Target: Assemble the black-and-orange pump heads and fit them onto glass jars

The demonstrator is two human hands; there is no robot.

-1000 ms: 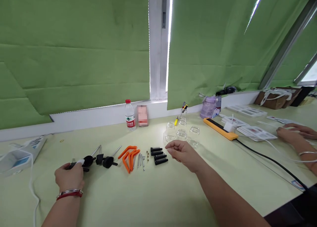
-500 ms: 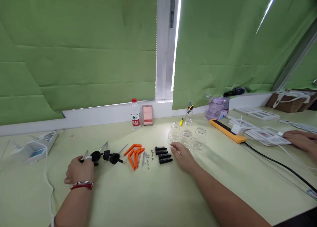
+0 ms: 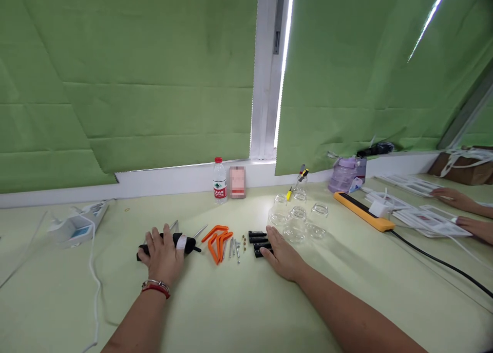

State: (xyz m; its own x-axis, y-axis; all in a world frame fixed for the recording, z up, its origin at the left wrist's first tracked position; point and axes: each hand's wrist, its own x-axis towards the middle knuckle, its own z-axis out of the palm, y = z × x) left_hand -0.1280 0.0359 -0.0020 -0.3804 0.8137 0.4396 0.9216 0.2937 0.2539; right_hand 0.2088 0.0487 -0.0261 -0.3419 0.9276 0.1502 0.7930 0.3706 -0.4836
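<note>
My left hand point(image 3: 163, 254) lies with fingers spread over black plastic parts point(image 3: 190, 245) that carry metal rods; the hand hides most of them. A white band shows on one finger. To the right of it are bent orange pieces point(image 3: 217, 242), several metal rods or bolts point(image 3: 233, 248) and small brown bits point(image 3: 244, 242). My right hand point(image 3: 284, 255) is open, its fingertips at the right ends of a row of black ribbed pieces point(image 3: 257, 237). Just behind that hand stand several clear glass jars point(image 3: 298, 224).
A water bottle point(image 3: 220, 182) and a pink box point(image 3: 238, 182) stand by the wall. Yellow-handled tools point(image 3: 297, 184) stand in a jar. On the right are an orange power strip point(image 3: 362, 211), a purple jug point(image 3: 342, 175) and another person's hands point(image 3: 456, 199). A white cable point(image 3: 94, 286) runs at left.
My left hand has moved right and spread over the black parts. My right hand has shifted slightly, its thumb now over the black ribbed pieces. The view has turned slightly left.
</note>
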